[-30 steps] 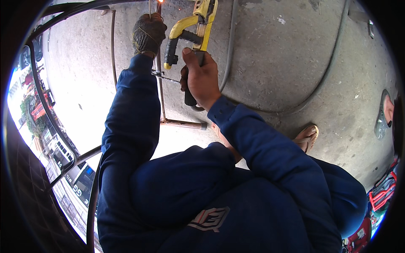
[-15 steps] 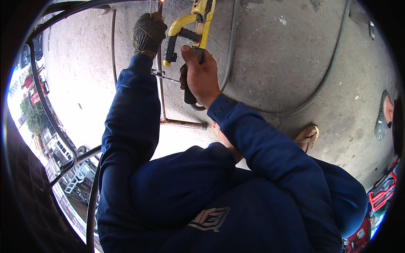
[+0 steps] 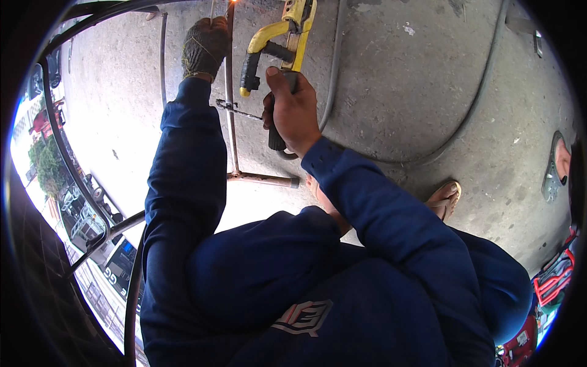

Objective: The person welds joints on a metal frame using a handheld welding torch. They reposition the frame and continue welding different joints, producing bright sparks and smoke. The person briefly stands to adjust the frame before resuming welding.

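The bare right hand (image 3: 293,116) is clamped on the dark grip of a yellow clamp (image 3: 299,55), straight out toward twelve. The clamp's long axis leans slightly to one, its far end out of sight; its curved lever (image 3: 263,35) swings out on the eleven o'clock side. At eleven, the gloved left hand (image 3: 206,49) is closed around a thin rod (image 3: 212,11) pointing at twelve. Between them a pipe (image 3: 230,134) runs twelve to six, floor showing between it and the lever, an orange glow (image 3: 232,2) at its top. A cable (image 3: 336,61) lies along the one o'clock side. Concrete floor (image 3: 403,79) spreads toward three, where another person's foot (image 3: 562,162) stands. Red gear (image 3: 518,350) sits at four, its contents too small to tell.
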Tool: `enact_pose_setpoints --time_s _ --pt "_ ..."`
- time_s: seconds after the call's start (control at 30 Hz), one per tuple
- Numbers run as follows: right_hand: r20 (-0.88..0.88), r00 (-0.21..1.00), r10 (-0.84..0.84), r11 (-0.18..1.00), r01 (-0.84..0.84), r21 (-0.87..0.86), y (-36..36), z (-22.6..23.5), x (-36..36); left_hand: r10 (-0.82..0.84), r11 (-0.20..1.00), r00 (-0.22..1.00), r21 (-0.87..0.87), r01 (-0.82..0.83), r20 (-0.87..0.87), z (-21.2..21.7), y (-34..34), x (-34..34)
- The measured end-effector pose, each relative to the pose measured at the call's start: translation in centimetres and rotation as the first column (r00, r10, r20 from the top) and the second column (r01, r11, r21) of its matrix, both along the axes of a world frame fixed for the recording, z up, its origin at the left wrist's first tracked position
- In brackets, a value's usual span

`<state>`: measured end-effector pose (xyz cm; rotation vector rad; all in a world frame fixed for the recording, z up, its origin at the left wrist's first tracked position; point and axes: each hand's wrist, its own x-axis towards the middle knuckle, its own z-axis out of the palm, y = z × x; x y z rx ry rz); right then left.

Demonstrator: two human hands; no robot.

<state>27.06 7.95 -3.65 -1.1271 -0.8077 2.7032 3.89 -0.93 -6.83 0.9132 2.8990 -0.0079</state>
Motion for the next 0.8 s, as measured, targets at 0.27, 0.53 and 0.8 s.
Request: enact_pose_setpoints --time_s 0.27,0.53,0.8 --pt "0.021 0.999 0.034 0.999 -0.034 -0.032 0.3 0.3 0.2 0.02 1.0 0.999 -0.024 -0.019 0.034 0.3 0.2 0.3" --pt "0.049 0.998 0.034 0.997 -0.031 -0.064 0.7 0.5 0.5 -0.097 0.993 0.995 0.07 0.098 -0.01 2.2 1.2 1.7" --pt "-0.005 0.998 -0.063 0.993 0.063 -0.097 1.4 1.1 2.2 0.355 0.729 0.71 0.295 -0.617 0.608 4.7 1.6 3.4"
